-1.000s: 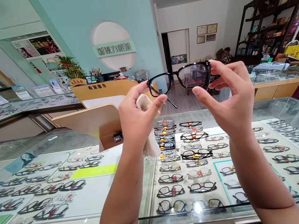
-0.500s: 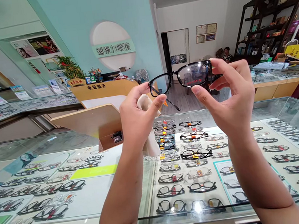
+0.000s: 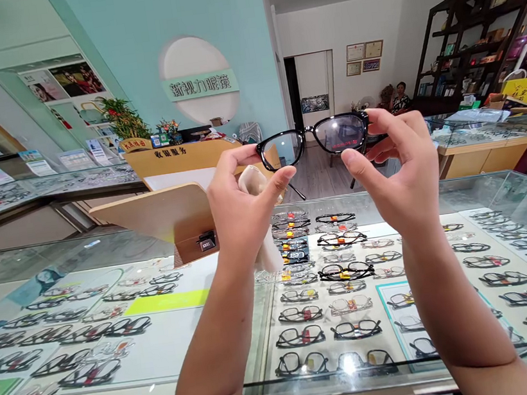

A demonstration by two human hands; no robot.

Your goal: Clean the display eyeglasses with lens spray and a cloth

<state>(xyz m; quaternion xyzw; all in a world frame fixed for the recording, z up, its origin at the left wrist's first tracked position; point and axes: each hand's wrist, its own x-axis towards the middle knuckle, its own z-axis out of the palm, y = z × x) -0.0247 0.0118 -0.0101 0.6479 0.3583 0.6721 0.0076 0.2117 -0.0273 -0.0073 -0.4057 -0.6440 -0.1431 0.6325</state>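
Note:
Both hands hold up a pair of black-framed eyeglasses [image 3: 307, 131] above the glass counter, lenses facing me. My left hand [image 3: 248, 193] pinches the left end of the frame between thumb and fingers. A pale cloth [image 3: 267, 254] is tucked in that same palm and hangs below it. My right hand [image 3: 397, 163] grips the right end, its thumb at the lower edge of the right lens. Red lettering shows on the right lens. The temples point away from me, their tips visible below the frame.
Under the glass display counter [image 3: 259, 353] lie rows of eyeglasses [image 3: 346, 271]. A wooden cashier desk [image 3: 176, 163] stands beyond on the left. Dark shelves [image 3: 470, 34] fill the right wall. Far back, a person [image 3: 400, 96] sits near the shelves.
The eyeglasses have shifted slightly left and levelled out, with the right hand moving a little left and down. Both temple tips now show below the frame.

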